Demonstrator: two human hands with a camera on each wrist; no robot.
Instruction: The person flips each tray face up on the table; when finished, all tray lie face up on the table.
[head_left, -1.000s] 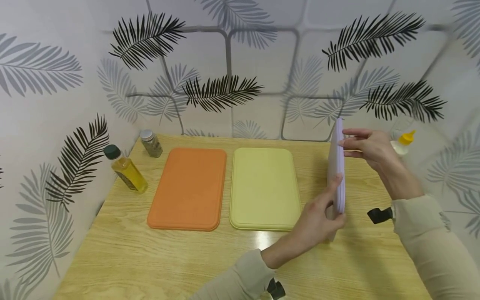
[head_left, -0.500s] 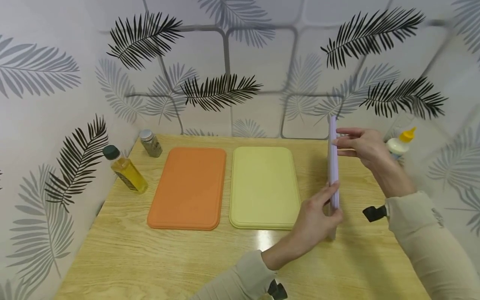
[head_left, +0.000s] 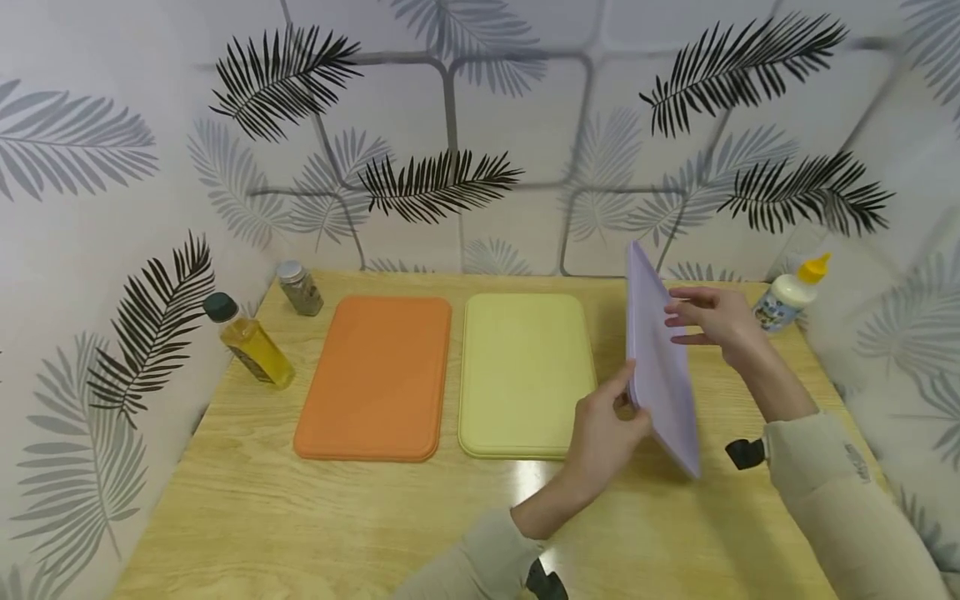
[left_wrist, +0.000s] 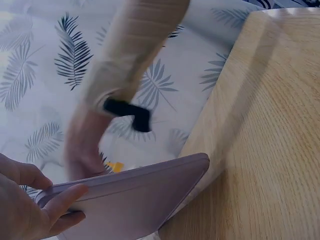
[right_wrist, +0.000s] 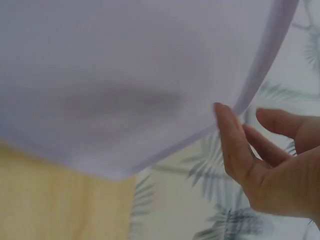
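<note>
Hub for the clock: the yellow board point(head_left: 528, 375), twelve toward the patterned wall point(head_left: 517, 100). The lilac board point(head_left: 663, 375) is at three o'clock, tipped steeply up on edge, one broad face turned toward the right hand point(head_left: 716, 321); whether its lowest corner meets the table point(head_left: 360, 525) I cannot tell. The left hand point(head_left: 600, 437), at four o'clock, pinches the board's near-left edge, thumb and fingers on opposite sides in the left wrist view; probably this grip sets the tilt and carries most of the load. The right hand, between two and three, has its fingers extended and thumb apart, closing round nothing; contact with the face cannot be made out. Placed so, it could steady or catch the far side, I judge. The two hands are apart, the board between them. The orange board point(head_left: 375, 379) lies flat at nine o'clock, side by side with the yellow one with a narrow gap, perhaps to keep each separately reachable. The oil bottle point(head_left: 258, 354) stands beyond it at nine, the small jar point(head_left: 300, 290) toward ten, the yellow-capped bottle point(head_left: 783, 300) between two and three; likely kept at the margins to leave the middle for the boards.
</note>
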